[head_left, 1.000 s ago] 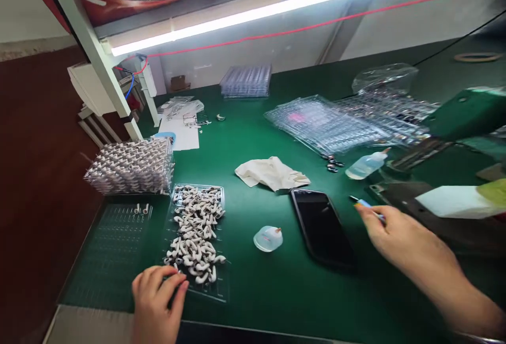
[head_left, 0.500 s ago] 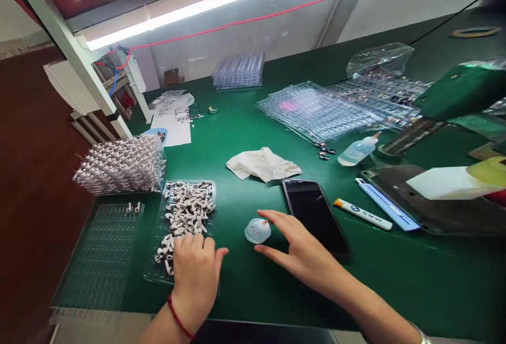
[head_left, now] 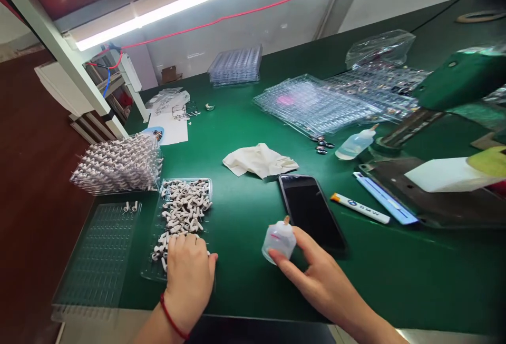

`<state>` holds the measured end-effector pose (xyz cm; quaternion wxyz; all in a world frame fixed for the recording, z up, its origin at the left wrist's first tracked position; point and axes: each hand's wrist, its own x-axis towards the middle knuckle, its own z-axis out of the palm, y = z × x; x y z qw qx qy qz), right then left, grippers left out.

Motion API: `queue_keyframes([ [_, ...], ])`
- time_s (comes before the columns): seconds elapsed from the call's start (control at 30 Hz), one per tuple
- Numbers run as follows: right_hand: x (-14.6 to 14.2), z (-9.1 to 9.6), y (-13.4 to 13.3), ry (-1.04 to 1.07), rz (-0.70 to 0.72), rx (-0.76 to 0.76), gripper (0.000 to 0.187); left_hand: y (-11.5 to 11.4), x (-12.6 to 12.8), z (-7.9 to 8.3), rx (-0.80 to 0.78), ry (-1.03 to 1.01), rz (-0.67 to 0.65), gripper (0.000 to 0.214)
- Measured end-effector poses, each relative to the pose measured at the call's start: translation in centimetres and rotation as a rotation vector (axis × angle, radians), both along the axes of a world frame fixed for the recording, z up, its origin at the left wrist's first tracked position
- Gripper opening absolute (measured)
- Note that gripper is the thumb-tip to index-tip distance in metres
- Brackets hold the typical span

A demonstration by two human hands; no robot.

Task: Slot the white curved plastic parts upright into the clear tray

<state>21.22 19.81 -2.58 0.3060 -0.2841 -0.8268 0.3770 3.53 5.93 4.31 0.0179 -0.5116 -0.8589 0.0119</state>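
My right hand (head_left: 312, 270) grips a small translucent squeeze bottle (head_left: 279, 241) between thumb and fingers; its brownish tip points up. The bottle tilts slightly, just left of a black phone (head_left: 312, 209). My left hand (head_left: 188, 270), with a red cord at the wrist, rests over the near end of a clear tray (head_left: 148, 267). Loose white earphone-like pieces (head_left: 185, 207) are heaped in that tray. The left fingers are bent down among the pieces, their tips hidden, and the thumb lies along the tray's right side.
Left of the tray lies a clear slotted tray (head_left: 93, 259) holding two white pieces. Behind it stands a stack of filled trays (head_left: 118, 162). A crumpled cloth (head_left: 259, 159), a marker (head_left: 359, 208), another squeeze bottle (head_left: 353, 145) and a green hand press (head_left: 446, 80) are also on the table.
My right hand has closed on the squeeze bottle, which has moved right and tipped more towards upright. My left hand stays over the tray. The whole view has shifted slightly.
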Motion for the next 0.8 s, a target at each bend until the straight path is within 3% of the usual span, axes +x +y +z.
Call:
queue_keyframes([
  [0.13,0.8,-1.0,-1.4,0.05,0.011,-0.071,0.032,-0.8,0.4,0.0,0.069,-0.074,0.005,0.008],
  [0.23,0.7,-1.4,-3.2,0.067,0.08,-0.155,0.038,-2.2,0.9,0.0,0.211,-0.165,-0.025,0.011],
  [0.43,-0.4,0.3,-7.3,0.088,0.302,-0.349,0.044,-6.5,1.9,-0.6,0.58,-0.345,-0.087,0.023],
  [0.57,-1.2,1.1,-8.6,0.095,0.362,-0.53,0.037,-8.9,2.1,-1.5,0.672,-0.372,-0.088,0.035],
  [0.63,-1.4,1.1,-8.8,0.087,0.376,-0.507,0.034,-9.7,2.0,-1.8,0.672,-0.431,-0.045,0.036],
  [0.8,-1.5,0.5,-8.9,0.055,0.394,-0.275,0.035,-10.9,1.8,-2.6,0.681,-0.425,-0.007,0.029],
])
